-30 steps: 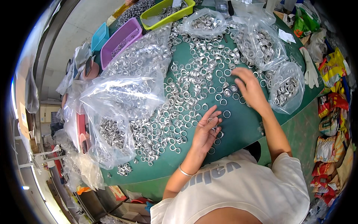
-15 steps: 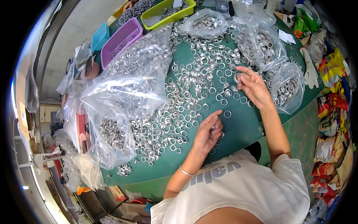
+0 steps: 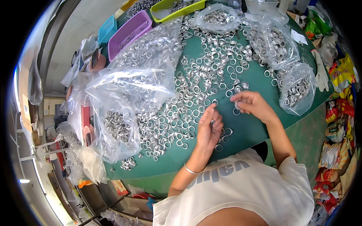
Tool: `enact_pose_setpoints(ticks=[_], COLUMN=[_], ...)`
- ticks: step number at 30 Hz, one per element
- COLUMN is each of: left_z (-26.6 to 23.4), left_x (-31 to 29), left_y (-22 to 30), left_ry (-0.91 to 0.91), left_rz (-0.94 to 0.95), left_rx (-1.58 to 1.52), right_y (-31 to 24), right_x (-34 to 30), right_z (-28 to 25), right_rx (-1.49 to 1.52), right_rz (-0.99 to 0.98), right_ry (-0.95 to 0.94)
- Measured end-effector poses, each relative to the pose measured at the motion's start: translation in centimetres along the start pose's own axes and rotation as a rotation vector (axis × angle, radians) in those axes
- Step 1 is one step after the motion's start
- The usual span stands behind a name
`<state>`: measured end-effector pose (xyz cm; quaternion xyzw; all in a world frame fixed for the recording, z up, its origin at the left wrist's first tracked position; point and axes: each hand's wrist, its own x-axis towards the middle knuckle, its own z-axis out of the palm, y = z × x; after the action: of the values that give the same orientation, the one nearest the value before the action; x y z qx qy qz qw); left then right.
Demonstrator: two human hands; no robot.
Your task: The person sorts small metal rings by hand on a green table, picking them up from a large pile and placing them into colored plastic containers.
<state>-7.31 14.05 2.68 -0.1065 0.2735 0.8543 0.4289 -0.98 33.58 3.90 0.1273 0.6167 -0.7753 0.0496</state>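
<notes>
Near the green table's (image 3: 260, 84) front edge, the left hand (image 3: 208, 130) grips several metal rings (image 3: 214, 126); the right hand (image 3: 253, 105) pinches one ring (image 3: 237, 104) beside the loose ring pile (image 3: 188, 94).

Around you on the green table (image 3: 260, 132) lie clear plastic bags of metal rings: a large crumpled one (image 3: 124, 98) at your left, one (image 3: 217, 17) at the far edge, two (image 3: 273, 43) (image 3: 299, 90) at your right. A small white label (image 3: 299, 37) lies beyond them. Colourful printed packets (image 3: 341, 75) in yellow, red and green stack along your right, off the table.
</notes>
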Motion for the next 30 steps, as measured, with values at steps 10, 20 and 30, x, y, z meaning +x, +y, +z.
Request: enact_pose_setpoints(ticks=[10,20,30], left_z=[-0.2,-0.5,-0.7], left_x=[-0.5,-0.5,-0.3], left_y=[1.0,1.9,2.0], left_ry=[0.062,0.118,0.080], left_rz=[0.032,0.123,0.114], left_rx=[-0.021,0.014,-0.003], right_y=[0.2,0.5,1.2], right_x=[-0.6,-1.6,-1.6], right_z=[0.5,-0.3,2.4], right_rx=[-0.697,-1.193,-0.861], right_rz=[-0.093,-0.320,-0.153], right_ry=[0.100,0.296,-0.325])
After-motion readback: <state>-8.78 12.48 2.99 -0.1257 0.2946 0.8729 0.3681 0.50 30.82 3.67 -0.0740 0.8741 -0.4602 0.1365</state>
